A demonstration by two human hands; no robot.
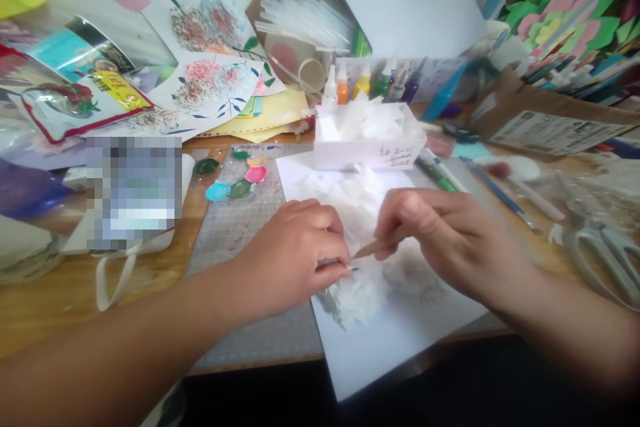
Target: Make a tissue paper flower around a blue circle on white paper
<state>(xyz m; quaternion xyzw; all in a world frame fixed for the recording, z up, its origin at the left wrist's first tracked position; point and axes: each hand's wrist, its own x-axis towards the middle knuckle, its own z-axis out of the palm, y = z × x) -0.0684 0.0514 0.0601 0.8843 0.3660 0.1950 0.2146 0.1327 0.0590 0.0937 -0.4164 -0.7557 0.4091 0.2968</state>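
Note:
My right hand (445, 230) is closed around a pointed brown stick (369, 249), probably wooden, whose tip points left toward my left fingertips. My left hand (293, 250) has thumb and fingers drawn together in a pinch. A tiny dark speck shows by those fingertips, but whatever they grip is too small to make out. Just below the pinch lies a fluffy clump of white crumpled tissue (353, 301) on a white paper sheet (357, 363). More white tissue (350, 197) sits behind my hands on the same sheet, partly hidden by them.
Behind the sheet stands a white box (360, 155) of white pieces, backed by paint bottles (365, 83). Paint dabs (240, 188) lie on the grey cutting mat (250, 227). Right are brushes (500, 193), scissors (600, 247) and a cardboard box (555, 123); left, a pixelated device (140, 193).

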